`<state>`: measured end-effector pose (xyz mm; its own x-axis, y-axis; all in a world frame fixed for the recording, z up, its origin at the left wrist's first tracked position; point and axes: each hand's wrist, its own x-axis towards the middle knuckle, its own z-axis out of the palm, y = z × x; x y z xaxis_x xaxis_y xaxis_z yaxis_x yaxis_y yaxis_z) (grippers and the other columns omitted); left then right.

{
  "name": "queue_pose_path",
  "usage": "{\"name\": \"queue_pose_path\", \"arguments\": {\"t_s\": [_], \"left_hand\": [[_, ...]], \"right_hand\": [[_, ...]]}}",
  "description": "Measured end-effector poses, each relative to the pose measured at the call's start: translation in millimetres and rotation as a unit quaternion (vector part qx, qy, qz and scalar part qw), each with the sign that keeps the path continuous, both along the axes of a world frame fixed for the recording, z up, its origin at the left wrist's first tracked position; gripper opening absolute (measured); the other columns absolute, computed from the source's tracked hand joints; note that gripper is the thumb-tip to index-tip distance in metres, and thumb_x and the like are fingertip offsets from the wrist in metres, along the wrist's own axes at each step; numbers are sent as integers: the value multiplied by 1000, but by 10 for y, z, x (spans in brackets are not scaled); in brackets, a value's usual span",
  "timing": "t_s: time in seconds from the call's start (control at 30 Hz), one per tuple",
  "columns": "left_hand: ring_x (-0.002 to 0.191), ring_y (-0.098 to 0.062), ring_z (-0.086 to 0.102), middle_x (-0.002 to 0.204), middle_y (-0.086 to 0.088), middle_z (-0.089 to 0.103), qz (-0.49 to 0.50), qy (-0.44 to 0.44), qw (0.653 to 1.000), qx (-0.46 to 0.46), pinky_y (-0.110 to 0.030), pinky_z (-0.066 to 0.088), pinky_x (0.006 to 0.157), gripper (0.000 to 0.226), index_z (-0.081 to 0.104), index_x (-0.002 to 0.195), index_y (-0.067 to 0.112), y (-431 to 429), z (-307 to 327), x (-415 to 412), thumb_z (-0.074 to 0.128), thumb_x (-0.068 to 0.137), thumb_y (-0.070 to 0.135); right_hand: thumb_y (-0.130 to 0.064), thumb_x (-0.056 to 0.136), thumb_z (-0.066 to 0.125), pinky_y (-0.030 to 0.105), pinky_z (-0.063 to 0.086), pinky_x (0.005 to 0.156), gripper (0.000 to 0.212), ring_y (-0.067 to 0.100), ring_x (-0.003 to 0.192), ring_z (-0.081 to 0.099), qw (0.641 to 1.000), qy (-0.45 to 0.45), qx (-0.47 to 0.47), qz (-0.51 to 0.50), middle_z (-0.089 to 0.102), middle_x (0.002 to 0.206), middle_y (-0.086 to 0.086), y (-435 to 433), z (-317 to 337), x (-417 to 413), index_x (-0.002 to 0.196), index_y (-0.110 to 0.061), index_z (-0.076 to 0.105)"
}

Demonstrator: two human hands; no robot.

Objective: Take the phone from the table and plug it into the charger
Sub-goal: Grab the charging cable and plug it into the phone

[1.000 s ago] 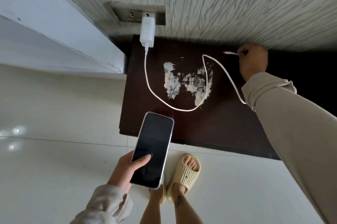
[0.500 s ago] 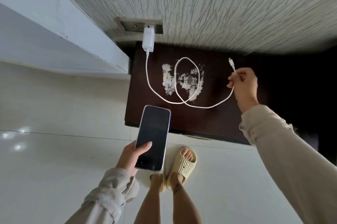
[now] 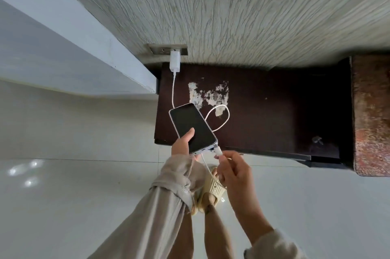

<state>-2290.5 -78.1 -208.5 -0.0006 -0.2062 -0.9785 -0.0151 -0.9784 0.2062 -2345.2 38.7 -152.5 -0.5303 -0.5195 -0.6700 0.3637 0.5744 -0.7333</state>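
The right hand (image 3: 234, 172) pinches the white cable plug (image 3: 218, 150) between thumb and fingertips, its tip at the phone's near end; whether it is seated I cannot tell. The left hand (image 3: 182, 144) is wrapped round the phone (image 3: 193, 128), thumb on the dark screen, held above the table's (image 3: 274, 111) front left corner. The phone's long axis runs from that plug up and left toward the charger (image 3: 175, 61) in the wall socket (image 3: 167, 49).

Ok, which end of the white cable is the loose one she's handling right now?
The connector end, pinched by the right hand at the bottom edge of the phone, which the left hand holds. The other end runs into the white charger in the wall socket.
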Motion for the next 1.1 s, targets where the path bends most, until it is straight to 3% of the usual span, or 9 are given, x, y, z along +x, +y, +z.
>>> {"name": "queue_pose_path", "arguments": {"t_s": [0.1, 0.17, 0.27, 0.37, 0.57, 0.7, 0.8, 1.0, 1.1], "left_hand": [[46, -18, 68, 63, -10, 69, 149, 59, 986, 47, -30, 57, 45, 17, 57, 73, 4, -10, 145, -206, 59, 87, 13], [34, -18, 65, 47, -12, 68, 182, 71, 979, 58, -24, 55, 37, 19, 56, 71, 2, 0, 239, -273, 59, 87, 12], [44, -20, 66, 68, -12, 63, 176, 84, 978, 70, -23, 54, 37, 20, 55, 72, 3, 27, 329, -302, 56, 89, 14], [62, -19, 59, 74, -11, 60, 146, 68, 984, 78, -20, 53, 35, 21, 56, 72, 4, 45, 341, -278, 57, 89, 16], [51, -17, 60, 72, -9, 57, 78, 30, 994, 66, -14, 47, 32, 23, 55, 73, 7, 58, 307, -176, 59, 87, 25], [47, -14, 60, 71, -8, 58, 57, 26, 996, 57, -14, 48, 34, 23, 56, 73, 8, 72, 304, -175, 62, 85, 27], [58, -15, 60, 74, -7, 61, 36, 26, 998, 45, -15, 49, 35, 21, 57, 75, 9, 70, 297, -180, 62, 84, 28], [58, -16, 57, 76, -7, 58, -63, 11, 998, -15, -16, 47, 35, 34, 56, 105, 6, 19, 293, -206, 62, 83, 31], [60, -15, 61, 77, -5, 60, -47, 38, 998, -31, -20, 52, 42, 29, 55, 104, 11, 25, 311, -233, 63, 83, 29]], "right_hand": [[-7, 91, 47, 10, 34, 41, 29, 1, 40, 40, 999, -38, 8, -31, 53, 43, -7, 62, 106, 73, 68, -19, 60], [-7, 92, 47, 11, 34, 40, 29, 1, 38, 39, 997, -64, 11, -37, 52, 40, -6, 67, 137, 36, 68, -16, 60], [-9, 93, 47, 12, 31, 38, 28, 2, 35, 37, 995, -85, 7, -44, 51, 38, -4, 38, 149, -50, 70, -15, 62], [-8, 94, 44, 13, 30, 38, 28, 3, 35, 35, 993, -104, 2, -54, 51, 37, -4, -18, 125, -125, 73, -13, 62], [-12, 94, 44, 14, 32, 39, 30, 5, 36, 38, 988, -144, 27, -36, 52, 37, -4, -72, 102, -137, 73, -11, 65], [-11, 94, 45, 22, 30, 46, 30, 8, 37, 38, 980, -185, 37, -65, 50, 36, -4, -86, 73, -152, 72, -8, 66], [-12, 93, 45, 24, 30, 46, 30, 6, 32, 37, 977, -199, 40, -71, 49, 35, -4, -93, 75, -165, 73, -5, 66], [-12, 93, 45, 18, 32, 41, 31, 7, 34, 36, 981, -177, 55, -53, 50, 35, -4, -102, 80, -180, 71, -8, 66], [-10, 93, 45, 20, 33, 44, 31, 4, 31, 37, 983, -164, 47, -63, 51, 35, -3, -88, 79, -178, 70, -11, 66]]}}
